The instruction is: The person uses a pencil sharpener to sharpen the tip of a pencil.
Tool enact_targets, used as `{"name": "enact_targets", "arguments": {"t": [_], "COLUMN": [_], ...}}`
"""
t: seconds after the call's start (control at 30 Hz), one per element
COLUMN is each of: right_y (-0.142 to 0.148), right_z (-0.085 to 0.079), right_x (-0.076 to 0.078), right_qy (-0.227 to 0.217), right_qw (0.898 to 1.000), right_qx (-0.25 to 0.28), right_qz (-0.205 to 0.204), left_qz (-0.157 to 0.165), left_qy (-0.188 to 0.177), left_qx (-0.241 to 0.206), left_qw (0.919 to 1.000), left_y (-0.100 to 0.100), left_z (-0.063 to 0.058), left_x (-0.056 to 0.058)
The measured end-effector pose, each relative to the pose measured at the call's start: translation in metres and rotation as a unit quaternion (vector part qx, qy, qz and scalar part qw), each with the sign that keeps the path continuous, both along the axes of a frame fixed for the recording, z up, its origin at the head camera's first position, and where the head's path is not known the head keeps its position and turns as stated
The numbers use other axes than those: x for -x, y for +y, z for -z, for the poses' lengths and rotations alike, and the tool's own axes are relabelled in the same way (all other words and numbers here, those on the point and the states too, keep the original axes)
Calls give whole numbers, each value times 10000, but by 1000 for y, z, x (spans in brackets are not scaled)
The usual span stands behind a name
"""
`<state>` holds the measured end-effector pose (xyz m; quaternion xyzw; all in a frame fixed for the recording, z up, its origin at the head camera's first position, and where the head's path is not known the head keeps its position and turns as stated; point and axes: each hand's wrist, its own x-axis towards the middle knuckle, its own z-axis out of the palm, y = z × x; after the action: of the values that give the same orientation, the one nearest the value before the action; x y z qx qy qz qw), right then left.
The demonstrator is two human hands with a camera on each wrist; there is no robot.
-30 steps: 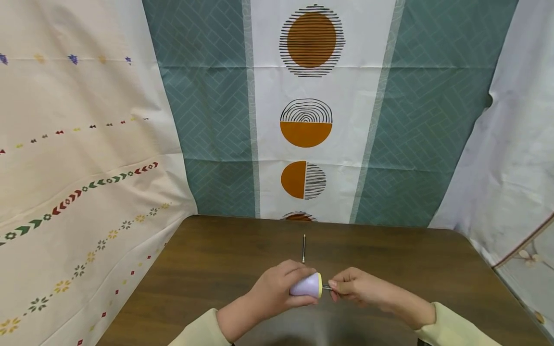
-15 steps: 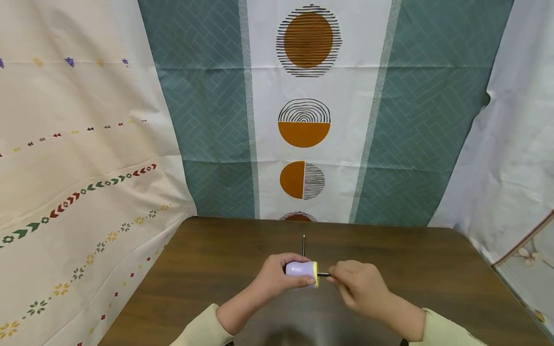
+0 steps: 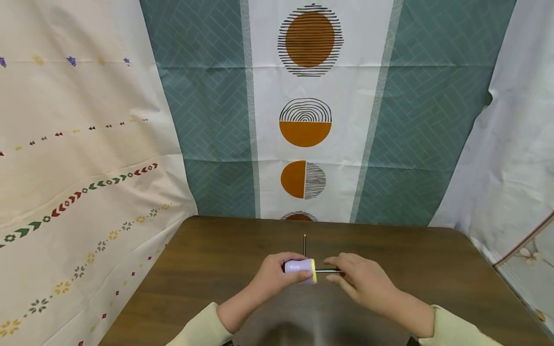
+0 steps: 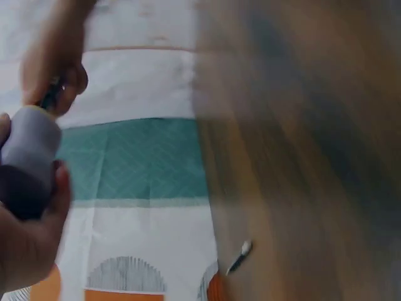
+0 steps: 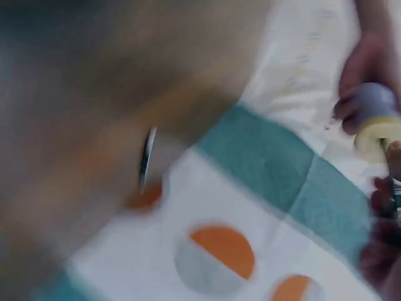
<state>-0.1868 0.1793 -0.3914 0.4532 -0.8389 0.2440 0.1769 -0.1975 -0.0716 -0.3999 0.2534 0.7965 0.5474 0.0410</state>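
Note:
My left hand [image 3: 273,278] grips a lavender pencil sharpener [image 3: 298,265], fingers over the top and thumb along the near side. Its yellow-rimmed end [image 3: 314,271] points right, and a dark pencil [image 3: 327,270] sticks straight out of it. My right hand [image 3: 367,282] is around the pencil's outer part, index finger above and thumb below. In the right wrist view the pencil enters a hole in the middle of the pale yellow face [image 5: 376,135]. The sharpener's dark base [image 4: 24,191] shows in the left wrist view. The pencil's inserted end is hidden.
A second dark pencil [image 3: 305,244] lies on the brown wooden table [image 3: 233,240] just beyond the hands, pointing away. A patterned curtain [image 3: 216,120] hangs behind the table's far edge, with pale cloths on both sides. The wrist views are blurred.
Both hands have moved slightly away from the body with the sharpener. My right hand has turned over the pencil and its fingers have now spread a little, showing more of the pencil's length.

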Motion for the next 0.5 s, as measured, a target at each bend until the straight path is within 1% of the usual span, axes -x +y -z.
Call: {"name": "enact_targets", "arguments": {"t": [0.03,0.07,0.1,0.13,0.17,0.2,0.23,0.27,0.3,0.33,0.37,0.4,0.43,0.47,0.5], "right_y": [-1,-2,-3,-3,-4,-5,-7,-8,-9,-11,-12,-12,-12,-11,-10], "right_z": [1,2,3,3,3,2,2,2,2,3,4,5,7,7,7], "right_x": [0,1,3,5,6,7,8,8,8,7,6,4,3,0,-2], "right_qy": [1385,2521,3443,4032,4437,4719,4918,5012,4986,4851,4595,4220,3629,2771,1720], "right_qw": [9900,9670,9382,9148,8961,8816,8705,8648,8661,8736,8872,9056,9308,9597,9839], "right_qx": [-126,-142,-112,-56,13,87,167,237,300,343,377,420,440,455,479], "right_qz": [230,337,338,239,106,-9,-112,-172,-204,-193,-151,-94,-15,60,100], "left_qz": [-81,-74,-31,56,161,241,311,344,343,312,248,185,123,89,97], "left_qy": [-792,-1387,-1850,-2271,-2611,-2855,-3041,-3154,-3177,-3114,-2944,-2630,-2170,-1600,-827], "left_qx": [-212,-377,-502,-586,-642,-646,-661,-666,-670,-686,-710,-716,-647,-550,-398], "left_qw": [9966,9896,9814,9721,9630,9559,9498,9460,9452,9473,9527,9620,9739,9855,9957], "left_y": [0,1,1,1,2,3,4,5,5,6,6,7,7,7,8], "left_z": [-2,-4,-5,-6,-7,-8,-8,-8,-8,-7,-6,-4,-3,0,3], "left_x": [1,1,2,2,1,0,-2,-3,-4,-5,-6,-7,-7,-8,-9]}}
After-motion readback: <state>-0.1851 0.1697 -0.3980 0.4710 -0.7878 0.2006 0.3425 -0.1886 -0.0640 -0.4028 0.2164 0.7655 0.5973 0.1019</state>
